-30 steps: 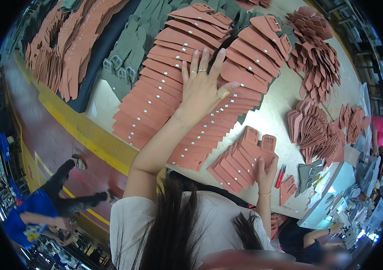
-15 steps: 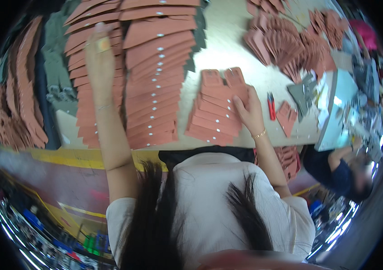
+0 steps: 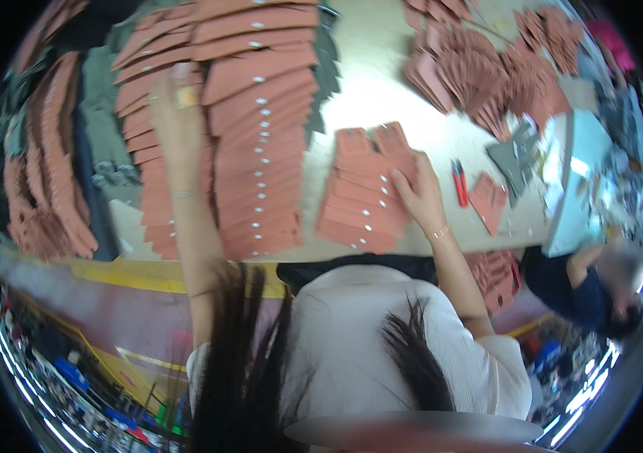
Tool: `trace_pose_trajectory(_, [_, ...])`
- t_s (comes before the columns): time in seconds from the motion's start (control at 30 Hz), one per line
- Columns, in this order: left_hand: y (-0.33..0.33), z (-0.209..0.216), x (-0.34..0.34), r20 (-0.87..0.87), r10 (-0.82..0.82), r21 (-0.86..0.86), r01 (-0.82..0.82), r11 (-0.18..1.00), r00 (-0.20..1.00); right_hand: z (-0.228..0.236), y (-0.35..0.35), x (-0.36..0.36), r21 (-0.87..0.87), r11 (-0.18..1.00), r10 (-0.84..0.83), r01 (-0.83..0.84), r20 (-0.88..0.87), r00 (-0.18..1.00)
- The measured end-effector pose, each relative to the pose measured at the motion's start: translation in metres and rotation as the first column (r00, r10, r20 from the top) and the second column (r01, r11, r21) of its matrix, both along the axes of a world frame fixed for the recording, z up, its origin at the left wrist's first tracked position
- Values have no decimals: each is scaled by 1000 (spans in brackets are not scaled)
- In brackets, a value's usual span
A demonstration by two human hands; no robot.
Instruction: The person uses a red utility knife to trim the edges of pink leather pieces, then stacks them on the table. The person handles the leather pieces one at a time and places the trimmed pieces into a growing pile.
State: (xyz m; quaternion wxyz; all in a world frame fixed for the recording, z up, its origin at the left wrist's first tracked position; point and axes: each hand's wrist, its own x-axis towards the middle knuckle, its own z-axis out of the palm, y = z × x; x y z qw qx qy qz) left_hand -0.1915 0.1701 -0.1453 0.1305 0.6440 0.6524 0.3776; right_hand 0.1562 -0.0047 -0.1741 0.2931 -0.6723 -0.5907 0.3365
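Head view, sole view available. Noted on the pale tabletop (image 3: pixel 367 68): salmon leather-like strap pieces, laid in a left column (image 3: pixel 136 124), a right column (image 3: pixel 238 151) and a short fanned stack (image 3: pixel 348 200) in front of the torso. Apparently overlapped in steps to leave white stickers (image 3: pixel 261 100) exposed for reading; judged deliberate, given the regular spacing.

Right hand (image 3: pixel 421 192): holding the right edge of the short fanned stack, thumb on top, fingers along the edge; presumably to steady the overlap. Left hand (image 3: pixel 174 113): over the left column, motion-blurred; cannot tell finger spread or contact.

Counted: two long columns; one short fanned stack, with two buckle ends (image 3: pixel 352 141) at its far edge and apparently six stickers; one loose salmon piece (image 3: pixel 489 200); one loose green piece (image 3: pixel 516 162); at least one red pen-like item (image 3: pixel 460 185), just beside the loose salmon piece. Not countable through blur: individual pieces in both columns.
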Motion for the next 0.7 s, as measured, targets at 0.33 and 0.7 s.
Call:
trace_pose_trajectory(0.33, [18, 28, 14, -324, 107, -96, -145, 985, 940, -7, -2, 0, -60, 998, -45, 35, -184, 982])
trace_pose_trajectory(0.7, [42, 30, 14, -467, 89, -252, -229, 940, 880, -4, 0, -1, -102, 994, -58, 40, -188, 980])
